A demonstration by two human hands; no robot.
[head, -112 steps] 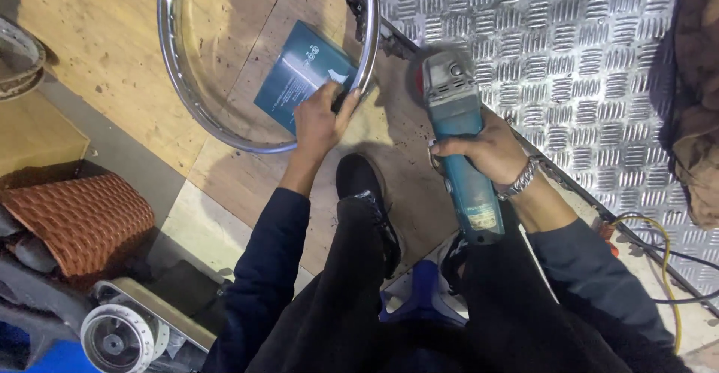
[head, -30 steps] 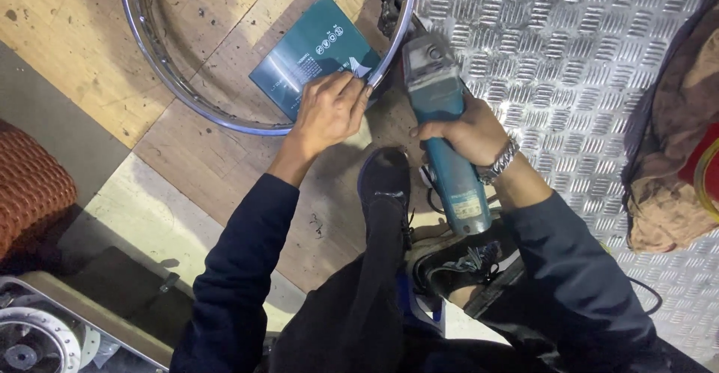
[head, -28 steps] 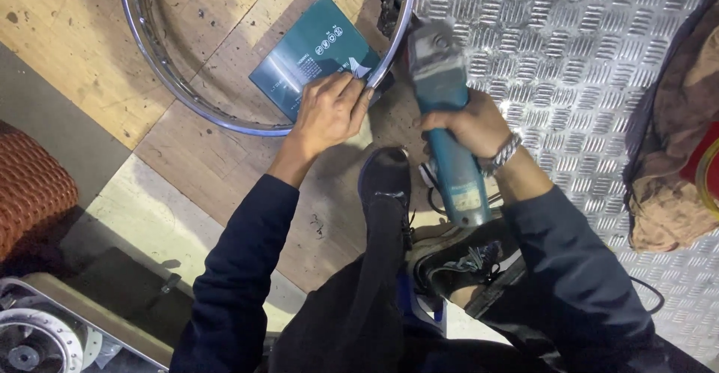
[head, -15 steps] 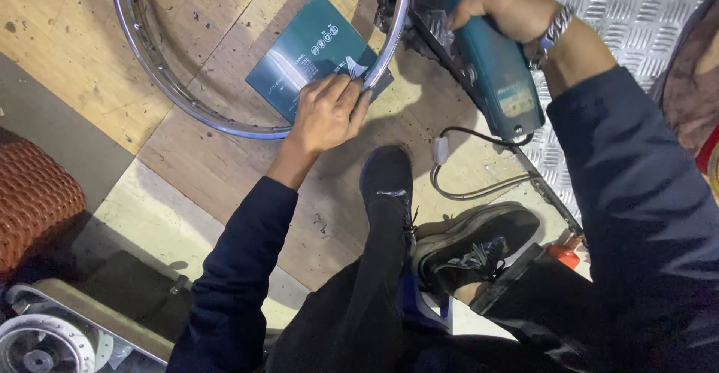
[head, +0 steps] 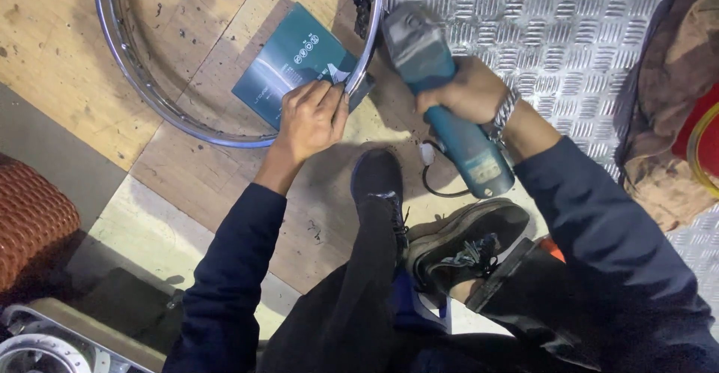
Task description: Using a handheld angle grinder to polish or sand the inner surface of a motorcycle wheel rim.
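Note:
A shiny metal wheel rim (head: 161,114) lies flat on a wooden board (head: 67,58). A dark teal booklet (head: 288,62) lies under its near edge. My left hand (head: 311,118) presses down on the rim's near edge and the booklet's corner. My right hand (head: 468,92) grips a blue angle grinder (head: 442,96) by its body, its grey head pointing at the rim's right side. Whether the disc touches the rim is hidden. My two black shoes (head: 378,186) (head: 464,242) rest on the board below the hands.
Grey tread-plate metal flooring (head: 539,21) lies to the right. A brown cloth heap with a red object (head: 674,118) sits at the right edge. A quilted orange-brown seat (head: 34,216) is at left, a chromed part (head: 34,350) at the bottom left. The grinder's cord (head: 431,171) loops near my shoes.
My right hand lifted the grinder up and away, then brought it back down toward the rim's right side. My left hand stayed pressed on the rim and booklet.

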